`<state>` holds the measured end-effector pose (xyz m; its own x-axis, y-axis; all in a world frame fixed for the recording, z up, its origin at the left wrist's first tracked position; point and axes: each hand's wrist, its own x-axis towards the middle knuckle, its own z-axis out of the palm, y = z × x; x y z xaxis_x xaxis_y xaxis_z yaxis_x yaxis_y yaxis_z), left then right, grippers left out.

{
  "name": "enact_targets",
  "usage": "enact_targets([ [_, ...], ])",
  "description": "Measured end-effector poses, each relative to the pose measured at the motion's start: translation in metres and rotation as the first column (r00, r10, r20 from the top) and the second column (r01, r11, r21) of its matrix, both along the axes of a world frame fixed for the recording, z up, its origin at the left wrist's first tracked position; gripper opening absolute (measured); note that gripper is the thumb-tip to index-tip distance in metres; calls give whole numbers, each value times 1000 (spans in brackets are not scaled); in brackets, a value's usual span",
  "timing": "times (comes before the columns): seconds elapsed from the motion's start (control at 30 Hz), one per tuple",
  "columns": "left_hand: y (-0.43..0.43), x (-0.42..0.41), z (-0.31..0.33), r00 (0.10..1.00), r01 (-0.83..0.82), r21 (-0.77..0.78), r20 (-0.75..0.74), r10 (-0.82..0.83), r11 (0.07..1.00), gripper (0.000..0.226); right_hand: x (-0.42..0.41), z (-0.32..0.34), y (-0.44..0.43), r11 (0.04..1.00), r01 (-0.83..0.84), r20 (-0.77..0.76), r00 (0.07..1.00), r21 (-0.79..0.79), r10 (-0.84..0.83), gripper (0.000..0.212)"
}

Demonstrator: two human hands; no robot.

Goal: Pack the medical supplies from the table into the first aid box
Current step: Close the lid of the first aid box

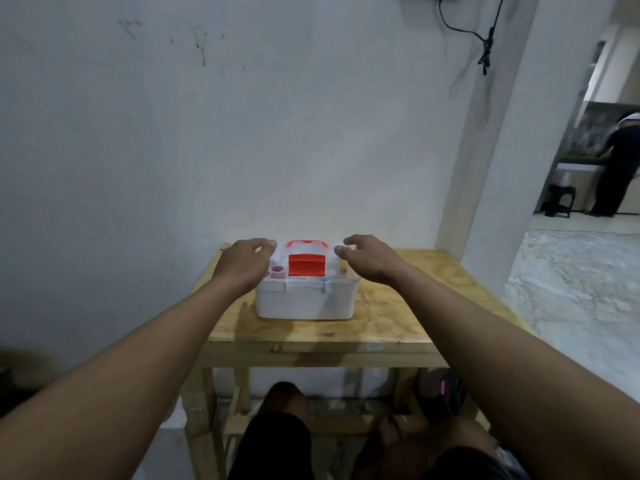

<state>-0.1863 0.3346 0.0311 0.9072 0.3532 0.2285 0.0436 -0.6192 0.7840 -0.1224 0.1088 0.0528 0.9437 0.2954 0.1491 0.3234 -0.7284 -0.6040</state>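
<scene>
Counter (398, 317) is lying bare around the box (306, 299), no loose supplies showing on it, so the packing is looking about done. Box is sitting mid-counter with a pink cup (277, 271) and red tray (307, 265) showing through what seems a clear lid. Left hand (242, 265) and right hand (367, 263) are hovering at its far corners, each grip apart, clamping nothing. Latching is probably what is remaining
</scene>
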Motion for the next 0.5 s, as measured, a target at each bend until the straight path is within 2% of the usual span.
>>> enact_targets([
  [0.1, -3, -1, -4, 1000, -4, 92, -29, 7, 996, 67, -5, -2, 6, 1000, -6, 40, 999, -28, 7, 61],
  [0.23, -11, -7, -9, 1000, -27, 137, 7, 26, 990, 74, -13, -4, 11, 998, 10, 60, 998, -56, -7, 72],
  [0.33, -7, -10, -15, 1000, 22, 158, 9, -23, 987, 75, -18, -7, 9, 996, -6, 56, 998, -84, 10, 85],
  [0.5, -2, -13, -23, 995, 94, 204, 9, -98, 974, 91, -18, -14, 8, 980, -26, 64, 997, -195, 39, 105],
])
